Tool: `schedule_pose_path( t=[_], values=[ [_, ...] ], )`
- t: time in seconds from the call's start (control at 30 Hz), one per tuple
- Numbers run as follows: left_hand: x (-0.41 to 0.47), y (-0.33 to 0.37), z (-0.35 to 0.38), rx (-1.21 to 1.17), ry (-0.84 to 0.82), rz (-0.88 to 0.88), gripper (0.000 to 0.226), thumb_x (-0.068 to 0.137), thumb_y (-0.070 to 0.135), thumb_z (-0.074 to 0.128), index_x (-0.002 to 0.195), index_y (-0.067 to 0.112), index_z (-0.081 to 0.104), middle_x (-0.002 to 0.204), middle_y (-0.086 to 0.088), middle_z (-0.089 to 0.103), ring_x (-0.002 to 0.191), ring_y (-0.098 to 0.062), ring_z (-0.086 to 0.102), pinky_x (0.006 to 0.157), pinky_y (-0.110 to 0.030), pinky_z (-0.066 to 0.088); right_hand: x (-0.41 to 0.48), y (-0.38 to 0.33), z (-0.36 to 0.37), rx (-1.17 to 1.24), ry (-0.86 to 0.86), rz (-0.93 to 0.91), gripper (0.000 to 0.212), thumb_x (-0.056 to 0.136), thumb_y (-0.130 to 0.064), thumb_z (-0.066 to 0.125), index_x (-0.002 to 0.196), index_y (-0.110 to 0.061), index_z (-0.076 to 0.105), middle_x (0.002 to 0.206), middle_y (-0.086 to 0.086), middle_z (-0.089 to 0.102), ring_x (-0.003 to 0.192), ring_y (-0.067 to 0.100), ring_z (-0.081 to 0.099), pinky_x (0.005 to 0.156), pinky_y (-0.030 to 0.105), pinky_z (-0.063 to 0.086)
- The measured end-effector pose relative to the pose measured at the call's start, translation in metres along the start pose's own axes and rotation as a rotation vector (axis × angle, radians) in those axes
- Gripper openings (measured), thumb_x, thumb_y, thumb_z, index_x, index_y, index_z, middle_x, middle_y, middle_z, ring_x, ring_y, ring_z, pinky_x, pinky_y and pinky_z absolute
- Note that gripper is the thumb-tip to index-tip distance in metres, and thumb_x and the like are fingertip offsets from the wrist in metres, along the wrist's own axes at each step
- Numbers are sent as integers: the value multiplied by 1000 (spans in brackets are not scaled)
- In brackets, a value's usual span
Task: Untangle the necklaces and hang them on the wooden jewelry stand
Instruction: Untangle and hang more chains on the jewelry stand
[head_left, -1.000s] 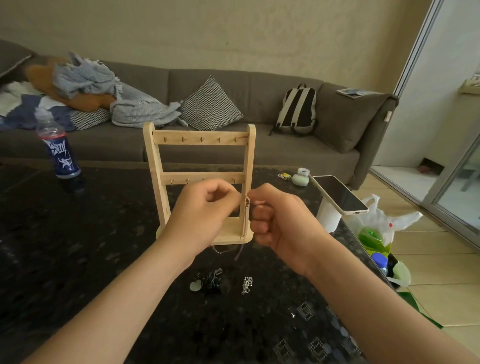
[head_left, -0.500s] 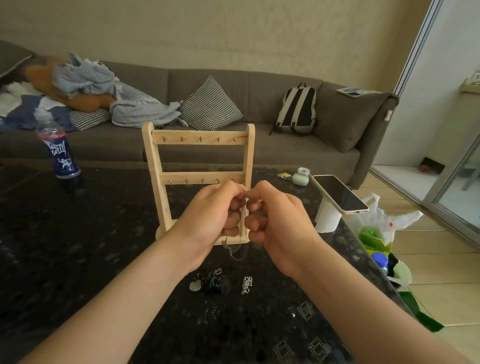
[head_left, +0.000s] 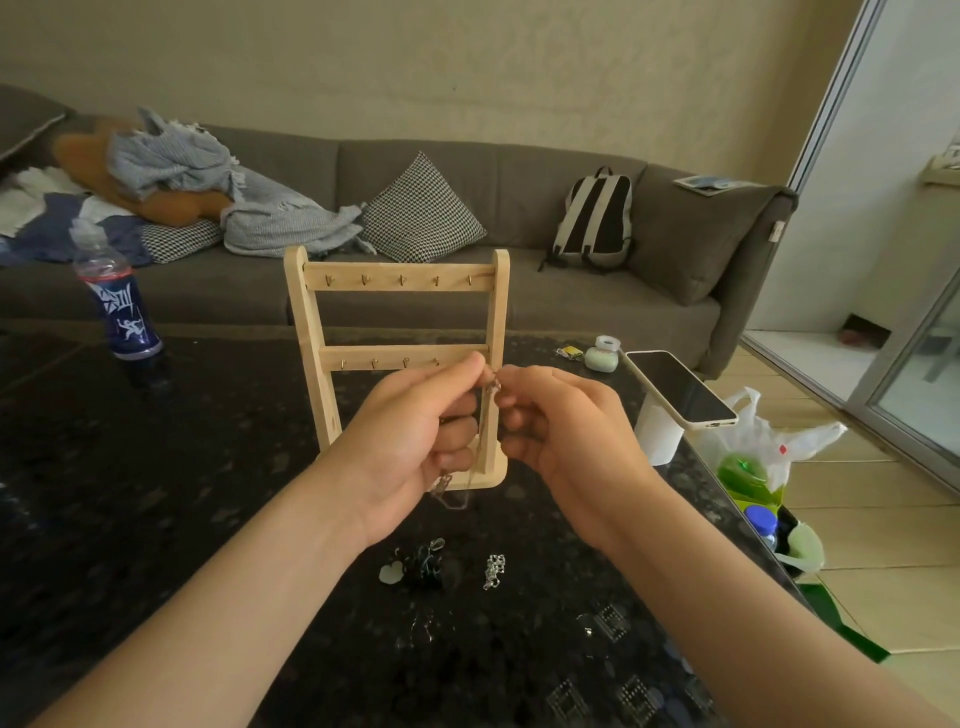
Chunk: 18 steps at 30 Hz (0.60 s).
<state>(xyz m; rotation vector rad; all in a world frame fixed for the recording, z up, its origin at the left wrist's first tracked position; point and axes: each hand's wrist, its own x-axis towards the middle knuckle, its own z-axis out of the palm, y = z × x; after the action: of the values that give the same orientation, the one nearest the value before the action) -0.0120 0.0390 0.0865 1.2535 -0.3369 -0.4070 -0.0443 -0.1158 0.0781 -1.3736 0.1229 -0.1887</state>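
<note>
The wooden jewelry stand (head_left: 317, 332) rises upright on the dark table, with two rails of small hooks that carry nothing. In front of its lower rail, my left hand (head_left: 415, 441) and my right hand (head_left: 566, 431) pinch a thin silver necklace (head_left: 480, 447) between their fingertips. Its chain hangs down between both hands and loops below my left palm. Nearer to me on the table lie a black cord necklace with a pale pendant (head_left: 415, 566), a small silver chain (head_left: 494, 570) and a faint thin chain (head_left: 421, 623).
The dark speckled table (head_left: 156, 493) also holds a blue bottle (head_left: 122, 306) at the far left, a phone on a white holder (head_left: 680, 389) at the right edge and a small green case (head_left: 601, 358). A grey sofa stands behind. Bags sit on the floor at right.
My hands came together from slightly apart and now pinch the chain higher, near the lower rail's right end. More chain hangs below my left hand.
</note>
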Motion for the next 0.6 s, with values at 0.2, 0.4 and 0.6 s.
schedule_pose_path(
  t=[0.2, 0.4, 0.6],
  values=[
    [1, -1, 0, -55, -5, -29, 34, 111, 32, 50, 84, 17, 66, 66, 4, 39, 50, -8, 35, 50, -24, 37, 0, 4, -1, 59, 32, -117, 21, 95, -17, 78, 101, 3, 77, 90, 30, 69, 82, 29, 65, 61, 29, 55],
    [4, -1, -4, -41, 11, -23, 31, 112, 32, 48, 90, 16, 64, 70, 3, 41, 55, -10, 34, 58, -30, 34, 0, 1, -3, 57, -23, -146, 16, 97, -1, 73, 113, -1, 73, 85, 13, 74, 74, 21, 69, 63, 32, 60],
    [-4, 4, 1, 99, 17, 2, 32, 114, 30, 43, 96, 12, 62, 63, 9, 56, 49, -5, 51, 54, -23, 46, 1, 0, -5, 50, -98, -66, 15, 98, 1, 65, 101, -1, 79, 82, 14, 68, 69, 22, 62, 61, 33, 58]
  ],
)
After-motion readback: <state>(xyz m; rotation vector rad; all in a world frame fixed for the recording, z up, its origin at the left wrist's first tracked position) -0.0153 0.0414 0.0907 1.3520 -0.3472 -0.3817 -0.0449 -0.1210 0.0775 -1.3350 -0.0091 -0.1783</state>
